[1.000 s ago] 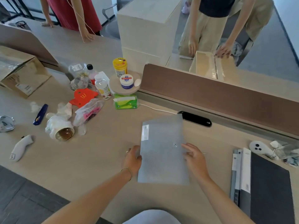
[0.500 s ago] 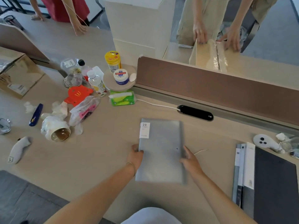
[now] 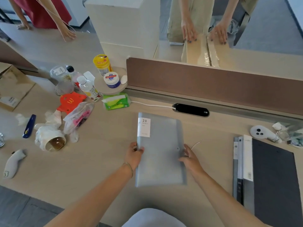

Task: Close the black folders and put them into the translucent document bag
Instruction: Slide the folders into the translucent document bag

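Observation:
The translucent grey document bag (image 3: 159,149) lies flat in the middle of the desk (image 3: 101,161), a white "20 pockets" label showing through at its upper left and a snap button near its right edge. My left hand (image 3: 134,154) grips the bag's left edge with the thumb on top. My right hand (image 3: 190,157) rests on the bag's right edge beside the snap, fingers spread. A stack of closed black folders (image 3: 272,181) with grey and white spines lies at the desk's right.
A brown partition (image 3: 213,84) and a black cable port (image 3: 191,110) run behind the bag. Clutter fills the left: bottles, a green tissue pack (image 3: 116,102), an overturned cup (image 3: 50,140), plastic bags, a blue pen. A white controller (image 3: 262,133) sits right. Two people work beyond.
The bag has been lowered from a tilted, lifted pose to flat on the desk. My hands slid nearer along its side edges, and the view tilted down.

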